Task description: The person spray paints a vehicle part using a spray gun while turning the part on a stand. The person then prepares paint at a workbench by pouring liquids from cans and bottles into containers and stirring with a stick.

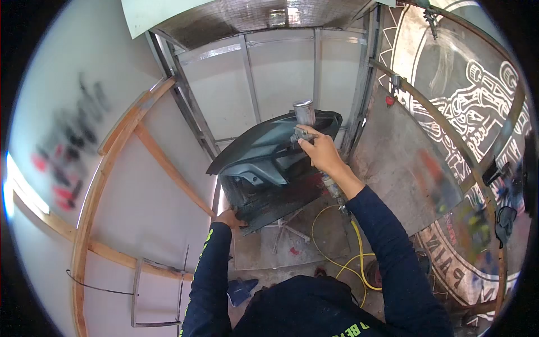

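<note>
My right hand (pixel 322 151) is closed around a spray gun (pixel 304 113) with a metal cup on top, held in front of a dark, curved plastic panel (pixel 252 140) that looks like a vehicle body part. A yellow air hose (pixel 357 241) runs down from the gun's handle. The panel rests on a dark, paint-stained board (pixel 281 202), carried by a pale stand (pixel 289 231). At the board's near left corner, my left hand (pixel 227 218) grips the edge; some of its fingers are hidden.
Wooden framing (pixel 120 140) runs along the white wall on the left. A metal-framed booth wall (pixel 283 73) stands behind the panel. On the right, a painted wall (pixel 443 50) has a rail with hanging tools. Yellow hose loops lie on the floor, and a thin metal frame (pixel 135 297) is at lower left.
</note>
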Available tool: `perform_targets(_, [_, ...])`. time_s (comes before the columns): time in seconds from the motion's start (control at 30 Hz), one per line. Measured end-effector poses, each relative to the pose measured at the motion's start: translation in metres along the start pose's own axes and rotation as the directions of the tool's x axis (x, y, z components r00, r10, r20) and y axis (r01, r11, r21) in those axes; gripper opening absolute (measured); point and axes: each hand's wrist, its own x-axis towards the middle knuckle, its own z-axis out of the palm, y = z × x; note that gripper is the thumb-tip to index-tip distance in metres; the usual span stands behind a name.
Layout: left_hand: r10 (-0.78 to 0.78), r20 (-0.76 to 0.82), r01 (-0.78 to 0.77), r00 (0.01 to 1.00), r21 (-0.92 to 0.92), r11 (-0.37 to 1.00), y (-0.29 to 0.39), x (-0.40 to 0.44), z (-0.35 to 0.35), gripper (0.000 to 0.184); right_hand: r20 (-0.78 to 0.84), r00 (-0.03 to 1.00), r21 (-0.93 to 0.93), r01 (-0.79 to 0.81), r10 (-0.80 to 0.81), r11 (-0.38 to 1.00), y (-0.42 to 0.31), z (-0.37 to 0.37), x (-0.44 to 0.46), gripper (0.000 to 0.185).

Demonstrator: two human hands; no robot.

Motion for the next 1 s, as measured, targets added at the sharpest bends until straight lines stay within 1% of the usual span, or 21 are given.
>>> perform_targets(0.03, [0.004,-0.001,-0.004,1.0,0.006,1.0,0.004,-0.003,-0.004,0.107,-0.007,1.0,0.001,-0.001,0.001,1.0,0.004,-0.005,0.002,0.042])
perform_targets(0.1, [-0.048,0.037,0.046,0.998,0.046,0.998,0.008,-0.007,-0.006,0.11,-0.047,0.998,-0.025,0.032,-0.033,0.999,0.014,-0.013,0.004,0.041])
perform_targets(0.23, [-0.048,0.004,0.048,0.999,0.083,0.995,0.004,-0.005,0.0,0.113,-0.065,0.998,-0.006,-0.007,0.006,1.0,0.03,-0.032,0.009,0.041])
perform_targets(0.33, [-0.016,0.009,0.015,1.0,0.077,0.997,-0.004,0.003,0.003,0.114,-0.113,0.993,-0.039,0.026,-0.031,0.999,0.045,-0.047,0.014,0.042])
perform_targets(0.4, [0.0,0.013,-0.001,1.0,0.068,0.998,-0.004,0.005,0.003,0.115,-0.141,0.99,-0.096,-0.017,0.004,0.995,0.048,-0.056,0.015,0.042])
perform_targets(0.43, [0.0,0.015,-0.001,1.0,0.069,0.998,-0.002,0.004,0.002,0.115,-0.141,0.99,-0.095,-0.019,0.006,0.995,0.047,-0.06,0.013,0.042])
perform_targets(0.5, [-0.029,0.04,0.025,0.999,0.087,0.996,0.0,0.004,0.0,0.115,-0.138,0.983,-0.021,-0.121,0.117,0.992,0.044,-0.07,0.01,0.042])
perform_targets(0.53, [-0.028,0.041,0.024,0.999,0.089,0.996,0.0,0.003,0.0,0.115,-0.139,0.983,-0.021,-0.123,0.118,0.992,0.047,-0.073,0.011,0.042])
perform_targets(0.6, [0.008,0.014,-0.01,1.0,0.108,0.994,-0.002,0.001,0.0,0.117,-0.173,0.984,-0.152,-0.079,0.052,0.985,0.057,-0.08,0.015,0.041])
perform_targets(0.63, [0.009,0.014,-0.011,1.0,0.109,0.994,-0.002,0.0,0.001,0.117,-0.174,0.983,-0.152,-0.08,0.053,0.985,0.065,-0.082,0.018,0.041])
perform_targets(0.7, [0.018,-0.053,-0.012,0.998,0.108,0.994,-0.002,0.0,0.002,0.119,-0.261,0.963,-0.202,0.01,-0.064,0.979,0.081,-0.084,0.026,0.042])
perform_targets(0.73, [0.017,-0.052,-0.012,0.999,0.106,0.994,-0.002,0.0,0.003,0.119,-0.26,0.964,-0.202,0.01,-0.064,0.979,0.085,-0.086,0.03,0.042])
perform_targets(0.8, [0.013,-0.073,-0.004,0.997,0.125,0.992,-0.004,0.003,0.005,0.121,-0.264,0.96,-0.329,0.0,-0.092,0.944,0.088,-0.09,0.037,0.043])
perform_targets(0.83, [0.011,-0.074,-0.002,0.997,0.12,0.993,-0.005,0.006,0.006,0.121,-0.26,0.961,-0.331,0.004,-0.095,0.944,0.087,-0.091,0.038,0.043])
perform_targets(0.9, [0.004,-0.031,0.0,1.0,0.122,0.993,-0.007,0.009,0.006,0.122,-0.252,0.963,-0.425,-0.021,-0.096,0.905,0.081,-0.092,0.04,0.044])
perform_targets(0.93, [0.0,-0.032,0.004,0.999,0.116,0.993,-0.007,0.007,0.006,0.122,-0.246,0.964,-0.426,-0.016,-0.099,0.905,0.076,-0.092,0.04,0.044])
perform_targets(1.0, [-0.006,-0.062,0.009,0.998,0.059,0.998,-0.003,0.0,0.004,0.122,-0.215,0.973,-0.485,-0.034,-0.082,0.874,0.07,-0.091,0.04,0.043])
